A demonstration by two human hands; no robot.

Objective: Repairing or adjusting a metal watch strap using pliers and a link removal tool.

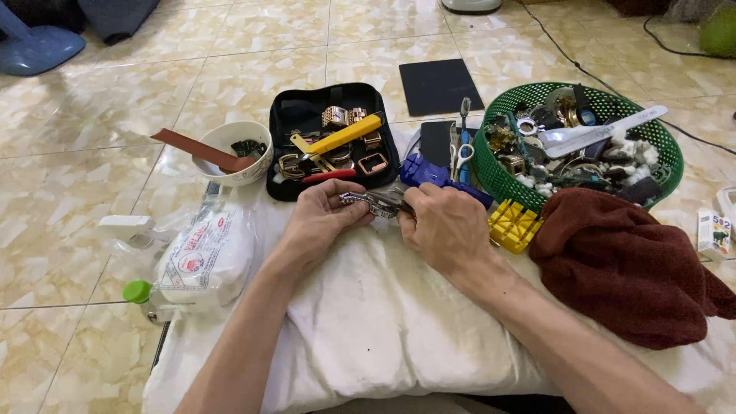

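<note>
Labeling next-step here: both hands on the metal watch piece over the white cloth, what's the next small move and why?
Probably steady the metal watch piece with the left hand while the right hand works its end. Both hands pinch it just above the white cloth; no tool is visibly in hand, and the tool case lies beyond.

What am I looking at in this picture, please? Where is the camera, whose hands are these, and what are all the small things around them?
The camera sits on a person's head and looks down. The left hand and right hand together hold a small silver metal watch piece over a white cloth-covered cushion on a tiled floor. Behind lie an open black zip case of tools and watch parts, a green round plastic basket of watch parts, a white bowl, a yellow plastic block and a dark red towel.
</note>
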